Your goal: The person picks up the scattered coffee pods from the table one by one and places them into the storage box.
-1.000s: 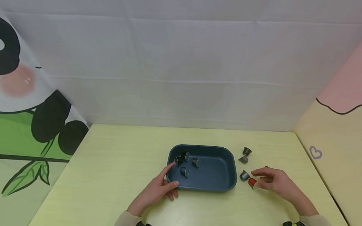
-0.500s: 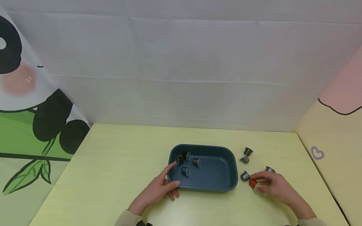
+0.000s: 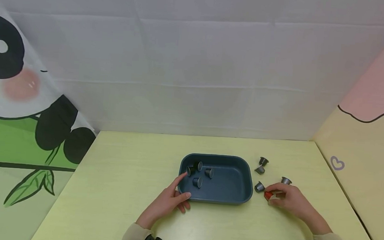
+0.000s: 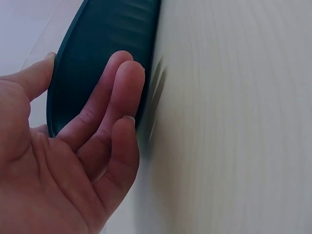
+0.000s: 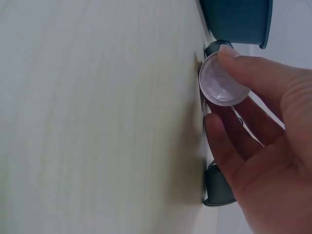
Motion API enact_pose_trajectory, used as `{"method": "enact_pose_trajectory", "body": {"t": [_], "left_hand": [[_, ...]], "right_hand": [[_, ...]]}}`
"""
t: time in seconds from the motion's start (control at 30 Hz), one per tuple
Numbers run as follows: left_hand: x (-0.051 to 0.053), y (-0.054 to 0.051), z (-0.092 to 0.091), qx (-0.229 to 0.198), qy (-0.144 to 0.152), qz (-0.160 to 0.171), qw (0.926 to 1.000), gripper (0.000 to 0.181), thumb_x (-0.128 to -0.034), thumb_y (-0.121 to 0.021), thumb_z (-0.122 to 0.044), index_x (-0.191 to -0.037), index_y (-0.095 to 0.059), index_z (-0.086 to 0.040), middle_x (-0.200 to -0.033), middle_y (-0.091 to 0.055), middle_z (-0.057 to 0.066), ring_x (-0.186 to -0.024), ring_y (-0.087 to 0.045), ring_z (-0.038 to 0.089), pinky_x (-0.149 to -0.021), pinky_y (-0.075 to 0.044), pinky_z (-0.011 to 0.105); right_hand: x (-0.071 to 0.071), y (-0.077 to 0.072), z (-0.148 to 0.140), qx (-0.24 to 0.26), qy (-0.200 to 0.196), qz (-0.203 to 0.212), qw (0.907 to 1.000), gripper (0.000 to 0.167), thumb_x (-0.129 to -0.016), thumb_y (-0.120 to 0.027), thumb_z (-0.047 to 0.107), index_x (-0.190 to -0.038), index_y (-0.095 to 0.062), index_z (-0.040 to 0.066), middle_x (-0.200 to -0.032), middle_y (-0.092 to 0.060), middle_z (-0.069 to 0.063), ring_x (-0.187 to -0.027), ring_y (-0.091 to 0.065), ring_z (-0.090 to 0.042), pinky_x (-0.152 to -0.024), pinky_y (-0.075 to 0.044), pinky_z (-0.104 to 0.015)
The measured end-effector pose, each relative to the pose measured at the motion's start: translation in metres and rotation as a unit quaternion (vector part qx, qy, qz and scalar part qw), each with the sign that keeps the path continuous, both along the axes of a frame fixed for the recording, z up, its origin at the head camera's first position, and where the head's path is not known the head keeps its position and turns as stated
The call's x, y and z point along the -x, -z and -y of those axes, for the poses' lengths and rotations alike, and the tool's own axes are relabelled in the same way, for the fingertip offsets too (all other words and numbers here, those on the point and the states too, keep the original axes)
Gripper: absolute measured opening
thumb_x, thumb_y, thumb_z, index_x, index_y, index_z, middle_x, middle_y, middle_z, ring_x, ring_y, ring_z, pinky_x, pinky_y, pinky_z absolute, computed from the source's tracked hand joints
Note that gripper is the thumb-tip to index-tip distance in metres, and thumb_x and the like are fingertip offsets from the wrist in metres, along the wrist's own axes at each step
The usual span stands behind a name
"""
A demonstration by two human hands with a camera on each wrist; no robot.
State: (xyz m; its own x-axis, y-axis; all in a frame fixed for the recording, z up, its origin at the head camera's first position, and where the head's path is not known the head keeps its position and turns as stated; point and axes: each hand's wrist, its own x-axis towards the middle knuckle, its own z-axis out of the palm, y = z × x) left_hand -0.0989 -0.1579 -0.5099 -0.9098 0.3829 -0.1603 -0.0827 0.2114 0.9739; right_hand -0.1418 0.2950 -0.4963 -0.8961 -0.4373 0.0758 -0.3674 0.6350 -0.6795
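Note:
My left hand [image 3: 168, 199] rests at the near-left corner of a dark blue tray [image 3: 221, 199]. Its thumb touches the front rim and its index finger reaches the left rim. In the left wrist view the other fingers bend loosely beside the tray wall. My right hand [image 3: 287, 197] pinches a red coffee capsule [image 3: 268, 195] low over the table, right of the tray. In the right wrist view the capsule's pale foil lid [image 5: 222, 83] faces the camera, with the thumb on its edge. Inside the tray, several dark capsules [image 3: 197, 182] lie toward the left.
A grey capsule [image 3: 259, 187] lies just left of the red one, and a silver capsule [image 3: 286, 180] lies behind the right hand. Farther back are a black capsule [image 3: 263, 161] and a grey one [image 3: 259, 169]. A partition wall [image 3: 358, 156] borders the table's right side.
The right hand has drawn slightly left and its thumb and fingers have closed round the red capsule. The silver capsule behind it has come into view. The left hand stays at the tray.

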Motion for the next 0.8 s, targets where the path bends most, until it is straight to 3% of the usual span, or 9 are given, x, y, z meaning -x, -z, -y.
{"method": "enact_pose_trajectory", "body": {"t": [0.23, 0.57, 0.8], "left_hand": [[-0.0009, -0.0004, -0.0003, -0.004, 0.001, 0.002, 1.0, 0.075, -0.1002, -0.062, -0.032, -0.16, -0.017, -0.027, -0.082, -0.072, 0.015, -0.069, -0.07, 0.036, -0.07, -0.056, 0.037], [-0.0017, 0.0, 0.0004, -0.009, 0.001, 0.003, 1.0, 0.076, -0.1005, -0.062, -0.033, -0.16, -0.015, -0.027, -0.082, -0.072, 0.015, -0.07, -0.069, 0.035, -0.07, -0.056, 0.039], [-0.0015, 0.0002, 0.0005, -0.01, 0.001, 0.004, 0.9999, 0.076, -0.1004, -0.062, -0.032, -0.16, -0.015, -0.028, -0.082, -0.072, 0.015, -0.069, -0.069, 0.036, -0.07, -0.056, 0.038]], "right_hand": [[-0.0028, 0.0005, 0.0019, -0.023, 0.018, -0.035, 0.999, 0.028, -0.079, -0.085, 0.01, -0.104, -0.074, 0.012, -0.098, -0.069, 0.004, -0.086, -0.062, -0.005, -0.076, -0.055, -0.028], [-0.0024, 0.0076, 0.0012, -0.008, -0.007, -0.076, 0.997, 0.029, -0.076, -0.086, 0.007, -0.102, -0.074, 0.01, -0.096, -0.066, 0.004, -0.081, -0.058, -0.005, -0.069, -0.052, -0.026], [-0.0033, 0.0077, 0.0014, -0.009, -0.001, -0.078, 0.9969, 0.029, -0.076, -0.087, 0.007, -0.1, -0.073, 0.014, -0.094, -0.066, 0.006, -0.079, -0.057, -0.006, -0.068, -0.051, -0.026]]}}
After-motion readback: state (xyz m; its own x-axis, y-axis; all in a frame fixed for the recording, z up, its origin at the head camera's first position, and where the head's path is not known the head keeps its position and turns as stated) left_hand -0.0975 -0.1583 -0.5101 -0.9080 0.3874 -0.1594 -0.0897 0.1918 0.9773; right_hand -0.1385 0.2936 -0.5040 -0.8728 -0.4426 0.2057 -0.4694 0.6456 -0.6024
